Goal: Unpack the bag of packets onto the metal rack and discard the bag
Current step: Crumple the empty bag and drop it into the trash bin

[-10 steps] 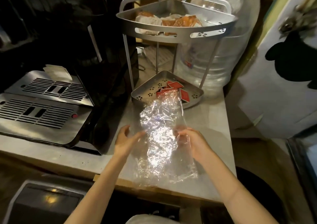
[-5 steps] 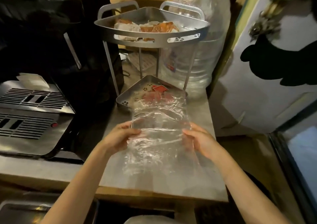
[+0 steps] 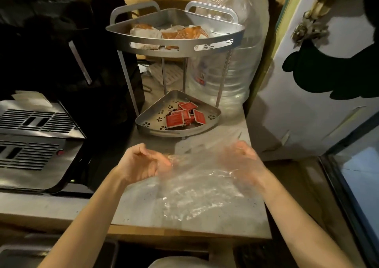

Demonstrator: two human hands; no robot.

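Observation:
A clear, crumpled plastic bag (image 3: pixel 196 191) hangs between my two hands above the counter's front. My left hand (image 3: pixel 141 165) pinches its left edge with curled fingers. My right hand (image 3: pixel 244 163) grips the right edge and shows blurred through the film. I see no packets in the bag. Behind my hands stands the two-tier metal rack (image 3: pixel 176 48). Several red packets (image 3: pixel 183 116) lie in its lower tray (image 3: pixel 149 122). Orange and white packets (image 3: pixel 168 33) fill the upper tray.
A black and steel coffee machine (image 3: pixel 39 136) takes up the counter's left side. A large clear water jug (image 3: pixel 223 77) stands behind the rack at right. The pale counter (image 3: pixel 141 206) ends at a wooden front edge. A white wall (image 3: pixel 307 111) rises to the right.
Both hands have pulled the bag back from the lower tray toward the counter's front and bunched it. The red packets now lie uncovered in the tray.

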